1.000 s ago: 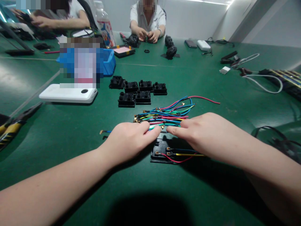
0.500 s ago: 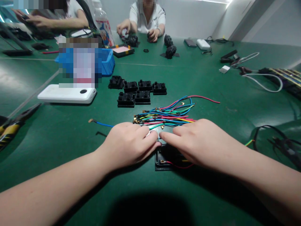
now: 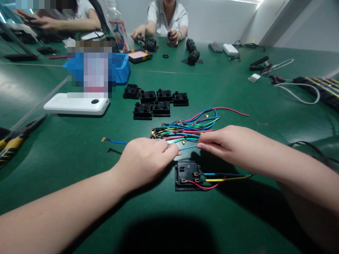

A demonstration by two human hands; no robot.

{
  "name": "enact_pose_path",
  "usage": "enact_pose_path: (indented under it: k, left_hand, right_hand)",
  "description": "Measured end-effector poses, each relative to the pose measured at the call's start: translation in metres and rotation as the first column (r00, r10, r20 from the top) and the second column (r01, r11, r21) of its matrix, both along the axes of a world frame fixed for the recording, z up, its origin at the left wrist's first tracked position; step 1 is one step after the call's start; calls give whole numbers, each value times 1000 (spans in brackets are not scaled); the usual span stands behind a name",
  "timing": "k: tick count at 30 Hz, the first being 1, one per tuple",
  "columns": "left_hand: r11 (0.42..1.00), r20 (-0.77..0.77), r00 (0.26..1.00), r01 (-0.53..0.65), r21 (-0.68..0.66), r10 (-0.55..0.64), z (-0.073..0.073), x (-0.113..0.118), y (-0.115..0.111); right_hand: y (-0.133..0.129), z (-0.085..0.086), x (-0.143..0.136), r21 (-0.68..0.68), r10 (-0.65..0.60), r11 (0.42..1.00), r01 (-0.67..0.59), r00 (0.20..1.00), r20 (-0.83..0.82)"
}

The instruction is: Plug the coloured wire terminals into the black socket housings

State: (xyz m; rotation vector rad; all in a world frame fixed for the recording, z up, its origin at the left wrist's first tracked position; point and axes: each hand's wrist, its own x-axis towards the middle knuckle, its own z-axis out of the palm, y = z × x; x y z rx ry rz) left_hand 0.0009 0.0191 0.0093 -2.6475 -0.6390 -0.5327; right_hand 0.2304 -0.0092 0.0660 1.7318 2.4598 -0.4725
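Observation:
A blue wire [image 3: 188, 147] runs between my two hands. My left hand [image 3: 150, 155] is closed on it; a blue length with a brass terminal [image 3: 114, 141] sticks out to the left of that hand. My right hand [image 3: 219, 143] pinches the wire between thumb and fingers. Just below lies a black plastic socket housing [image 3: 186, 171], face down, with blue, yellow and red wires [image 3: 224, 179] fixed to its terminals. Beyond my hands is a bundle of coloured wires [image 3: 182, 128] with brass ends.
Several black housings [image 3: 153, 102] stand behind the bundle. A white power bank [image 3: 75, 105], a blue bin [image 3: 123, 68] and yellow-black pliers [image 3: 18, 141] are on the left. Cables [image 3: 298, 88] lie at right. A co-worker [image 3: 166, 21] handles black parts across the table.
My right hand has moved up and to the right, away from my left, baring the blue wire between them. The housing with its attached wires is now uncovered.

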Motion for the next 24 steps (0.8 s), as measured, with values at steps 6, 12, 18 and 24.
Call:
enact_pose_path:
  k: [6, 12, 18, 24]
  left_hand:
    - [1000, -30, 1000, 4, 19, -3, -5, -1, 2]
    - [999, -4, 1000, 1, 49, -1, -4, -4, 4]
    - [999, 16, 1000, -20, 29, 19, -4, -7, 7]
    - [1000, 28, 1000, -2, 10, 1, -3, -4, 6]
  right_hand:
    - [1, -14, -12, 51, 48, 997, -60, 976, 212]
    - [-4, -12, -16, 102, 27, 994, -50, 976, 216]
    - [9, 5, 12, -143, 122, 978, -153, 971, -204]
    - [15, 6, 25, -256, 127, 946, -197, 955, -268]
